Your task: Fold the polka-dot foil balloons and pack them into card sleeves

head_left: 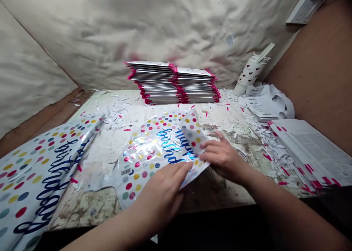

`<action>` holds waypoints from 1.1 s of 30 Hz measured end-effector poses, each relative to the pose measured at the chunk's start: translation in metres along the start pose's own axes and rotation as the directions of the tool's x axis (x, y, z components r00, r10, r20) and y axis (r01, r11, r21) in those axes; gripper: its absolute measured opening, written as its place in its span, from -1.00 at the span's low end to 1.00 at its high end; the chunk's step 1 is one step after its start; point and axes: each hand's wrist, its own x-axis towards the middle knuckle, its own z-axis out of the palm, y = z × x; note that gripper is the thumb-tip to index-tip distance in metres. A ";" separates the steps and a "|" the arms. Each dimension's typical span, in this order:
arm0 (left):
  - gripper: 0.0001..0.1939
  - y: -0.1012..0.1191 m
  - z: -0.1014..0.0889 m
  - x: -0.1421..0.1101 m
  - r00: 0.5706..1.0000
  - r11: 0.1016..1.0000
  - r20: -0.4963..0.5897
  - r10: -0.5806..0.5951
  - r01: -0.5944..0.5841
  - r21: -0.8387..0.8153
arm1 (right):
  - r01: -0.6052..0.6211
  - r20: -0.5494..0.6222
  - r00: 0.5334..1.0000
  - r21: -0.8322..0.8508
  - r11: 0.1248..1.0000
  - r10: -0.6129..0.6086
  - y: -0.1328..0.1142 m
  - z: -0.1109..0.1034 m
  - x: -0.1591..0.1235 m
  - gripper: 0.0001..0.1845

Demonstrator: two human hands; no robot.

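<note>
A white plastic sheet [150, 148] with coloured dots and blue "happy birthday" lettering lies on the worktable in front of me, a barcode near its left edge. Its right side is lifted and folded over. My left hand [167, 185] is closed on the near edge, its thumb along the top and the fingertips hidden underneath. At the right, my right hand [224, 157] grips the raised corner between thumb and fingers, with the index finger partly extended. Another, larger piece of dotted birthday plastic [52, 163] lies folded at the left, apart from both hands.
Behind the sheet stand two touching stacks of flat pink-edged packets [176, 84]. A tumbler with hearts [250, 73] leans at the back right, beside a roll of white labels [264, 102]. Printed white sheets [316, 152] lie at the right. Paper scraps [275, 159] litter the worktable [96, 210].
</note>
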 end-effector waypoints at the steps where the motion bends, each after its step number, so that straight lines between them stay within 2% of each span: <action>1: -0.37 -0.001 0.002 -0.007 0.999 1.000 0.027 -0.025 0.025 0.019 | -0.059 -0.012 0.998 0.046 0.997 0.059 0.013 -0.005 -0.012 -0.76; 4: -0.26 -0.010 0.018 -0.029 0.985 0.994 0.164 -0.060 0.044 0.102 | -0.242 0.001 0.970 0.162 0.957 0.245 0.052 -0.014 -0.055 -0.83; 7: -0.03 -0.015 0.052 -0.042 0.978 0.980 0.209 0.007 -0.048 0.194 | -0.311 0.049 0.950 0.037 0.950 0.309 0.061 -0.015 -0.087 -0.78; 8: -0.02 -0.014 0.064 -0.044 0.983 0.967 0.180 0.039 -0.083 0.240 | -0.286 0.067 0.955 -0.032 0.958 0.288 0.056 -0.014 -0.093 -0.71; 10: -0.22 -0.008 0.087 -0.048 0.989 0.925 0.062 0.138 -0.151 0.350 | -0.169 0.125 0.975 -0.112 0.979 0.183 0.037 -0.010 -0.101 -0.56; 12: -0.43 0.000 0.101 -0.050 0.961 0.875 -0.037 0.275 -0.234 0.423 | -0.051 0.190 0.979 -0.114 0.992 0.072 0.017 -0.007 -0.106 -0.47; 13: -0.48 0.004 0.104 -0.051 0.933 0.852 -0.052 0.357 -0.302 0.429 | -0.018 0.212 0.977 -0.101 0.995 0.039 0.011 -0.007 -0.110 -0.46; 15: -0.52 0.007 0.103 -0.053 0.880 0.813 -0.034 0.474 -0.422 0.401 | -0.016 0.219 0.975 -0.061 0.998 0.029 0.008 -0.006 -0.122 -0.48; 17: -0.50 0.001 0.094 -0.056 0.871 0.805 -0.020 0.491 -0.445 0.393 | -0.074 0.217 0.974 0.003 0.997 0.072 0.016 -0.008 -0.136 -0.51; 20: -0.46 -0.023 0.076 -0.066 0.926 0.845 -0.080 0.368 -0.297 0.445 | -0.200 0.228 0.957 0.072 0.977 0.179 0.033 -0.014 -0.156 -0.49; 23: -0.51 -0.049 0.064 -0.079 0.932 0.862 -0.109 0.345 -0.269 0.431 | -0.292 0.256 0.933 0.120 0.949 0.254 0.043 -0.023 -0.164 -0.49; 26: -0.61 -0.061 0.057 -0.087 0.936 0.917 -0.101 0.336 -0.301 0.260 | -0.381 0.308 0.900 0.213 0.900 0.308 0.048 -0.032 -0.161 -0.52; 30: -0.54 -0.075 0.047 -0.083 0.981 0.980 -0.028 0.194 -0.192 0.060 | -0.540 0.437 0.814 0.331 0.774 0.381 0.060 -0.046 -0.151 -0.50; 33: -0.55 -0.090 0.037 -0.074 0.987 0.988 0.052 0.152 -0.150 -0.034 | -0.615 0.509 0.762 0.378 0.692 0.399 0.070 -0.055 -0.144 -0.45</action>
